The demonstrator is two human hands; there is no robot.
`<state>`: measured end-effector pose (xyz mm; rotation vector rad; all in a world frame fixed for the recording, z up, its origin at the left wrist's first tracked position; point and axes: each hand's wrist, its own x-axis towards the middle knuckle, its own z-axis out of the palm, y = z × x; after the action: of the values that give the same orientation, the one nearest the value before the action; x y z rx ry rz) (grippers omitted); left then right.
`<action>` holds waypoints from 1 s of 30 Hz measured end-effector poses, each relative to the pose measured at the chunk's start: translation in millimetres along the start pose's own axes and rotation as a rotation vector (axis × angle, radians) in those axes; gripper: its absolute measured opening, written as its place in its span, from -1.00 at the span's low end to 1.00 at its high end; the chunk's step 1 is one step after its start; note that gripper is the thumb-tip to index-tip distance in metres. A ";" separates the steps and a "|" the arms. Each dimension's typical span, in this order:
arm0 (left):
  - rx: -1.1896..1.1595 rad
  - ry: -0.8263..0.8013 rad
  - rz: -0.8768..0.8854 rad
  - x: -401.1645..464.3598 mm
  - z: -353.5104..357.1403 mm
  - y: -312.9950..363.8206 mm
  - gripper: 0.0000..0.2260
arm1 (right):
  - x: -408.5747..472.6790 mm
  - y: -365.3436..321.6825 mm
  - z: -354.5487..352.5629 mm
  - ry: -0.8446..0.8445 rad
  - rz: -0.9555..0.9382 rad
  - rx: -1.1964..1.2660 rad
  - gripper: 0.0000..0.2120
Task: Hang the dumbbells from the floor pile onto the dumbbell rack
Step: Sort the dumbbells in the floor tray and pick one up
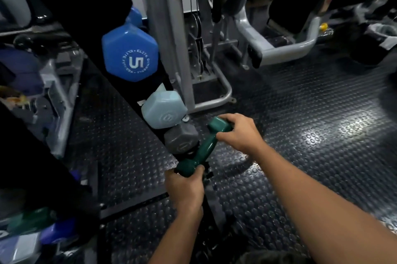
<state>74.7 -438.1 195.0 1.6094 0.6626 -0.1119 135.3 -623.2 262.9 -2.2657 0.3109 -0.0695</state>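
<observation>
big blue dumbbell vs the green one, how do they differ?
The blue dumbbell hangs high on the rack; the green dumbbell is low beside it, gripped by the left hand and right hand. Blue is bulkier, with a 5 on its end; green is slimmer, and no marking is visible on it. Both have glossy coloured coatings.

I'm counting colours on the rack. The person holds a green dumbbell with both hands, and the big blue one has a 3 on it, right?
Nearly. In the head view the blue dumbbell shows a 5, not a 3. The left hand and right hand do both hold the green dumbbell.
</observation>
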 end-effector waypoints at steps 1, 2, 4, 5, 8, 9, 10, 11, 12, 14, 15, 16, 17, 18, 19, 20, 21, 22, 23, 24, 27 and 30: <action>-0.004 0.013 -0.003 6.5 2.8 -6.6 -0.42 | 6.6 1.9 1.2 -0.021 0.015 0.046 -0.48; 0.009 0.028 0.006 9.3 4.3 -8.1 -0.39 | 12.2 3.1 2.3 -0.038 0.030 0.087 -0.50; 0.012 0.046 0.025 12.6 3.5 -8.2 -0.46 | 21.3 4.6 5.5 -0.072 0.034 0.132 -0.52; 0.012 0.051 0.042 13.6 2.9 -9.4 -0.52 | 26.5 5.4 8.2 -0.090 0.031 0.143 -0.52; 0.037 -0.001 0.071 10.6 0.7 -16.8 -0.47 | 39.2 5.4 14.0 -0.135 0.035 0.195 -0.53; 0.049 -0.022 0.085 8.1 0.1 -16.3 -0.44 | 43.3 4.5 14.3 -0.145 0.035 0.203 -0.53; 0.062 -0.029 0.099 5.4 -0.2 -16.4 -0.40 | 46.5 4.3 14.1 -0.162 0.034 0.201 -0.53; 0.076 -0.028 0.118 1.8 -2.8 -17.2 -0.36 | 48.9 4.9 14.4 -0.184 0.037 0.202 -0.53; 0.081 -0.015 0.143 -2.2 -3.5 -18.3 -0.31 | 51.8 6.6 14.4 -0.199 0.042 0.211 -0.53; 0.064 0.023 0.211 -9.3 -5.8 -20.9 -0.26 | 57.3 9.9 15.6 -0.213 0.046 0.252 -0.52; 0.049 0.029 0.247 -11.4 -5.3 -21.9 -0.25 | 61.0 10.4 16.1 -0.213 0.042 0.276 -0.52; 0.021 0.022 0.276 -12.8 -3.7 -21.0 -0.24 | 65.5 9.7 17.0 -0.217 0.029 0.295 -0.51; 0.019 0.018 0.297 -12.2 -2.7 -20.9 -0.24 | 69.1 8.3 19.0 -0.229 0.013 0.310 -0.51; 0.039 0.024 0.314 -10.1 -1.3 -20.0 -0.23 | 71.8 6.1 21.2 -0.246 -0.004 0.325 -0.51; 0.059 0.034 0.328 -6.3 0.3 -19.3 -0.23 | 75.1 4.2 24.7 -0.264 -0.015 0.341 -0.50; 0.070 0.042 0.342 -2.9 -0.3 -18.5 -0.23 | 77.7 3.4 29.2 -0.284 -0.017 0.362 -0.49; 0.084 0.047 0.359 0.6 -1.4 -18.7 -0.24 | 79.4 3.1 34.2 -0.299 -0.015 0.380 -0.47; 0.090 0.042 0.370 4.0 -1.9 -19.8 -0.25 | 80.5 4.0 38.3 -0.303 -0.010 0.391 -0.45; 0.090 0.027 0.373 7.3 -1.3 -22.0 -0.26 | 81.0 5.4 41.6 -0.303 -0.009 0.395 -0.43; 0.083 0.015 0.379 9.5 -0.8 -23.6 -0.28 | 82.6 6.2 44.4 -0.304 -0.017 0.388 -0.43; 0.035 -0.050 0.392 8.3 5.2 -21.7 -0.36 | 87.0 6.1 44.5 -0.288 -0.054 0.341 -0.45; 0.022 -0.036 0.445 9.8 9.2 -17.0 -0.42 | 91.7 5.3 45.1 -0.225 -0.071 0.302 -0.44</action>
<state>77.6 -443.3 174.2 1.7353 0.2652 0.1787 230.0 -615.7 224.5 -1.9617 0.0922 0.0952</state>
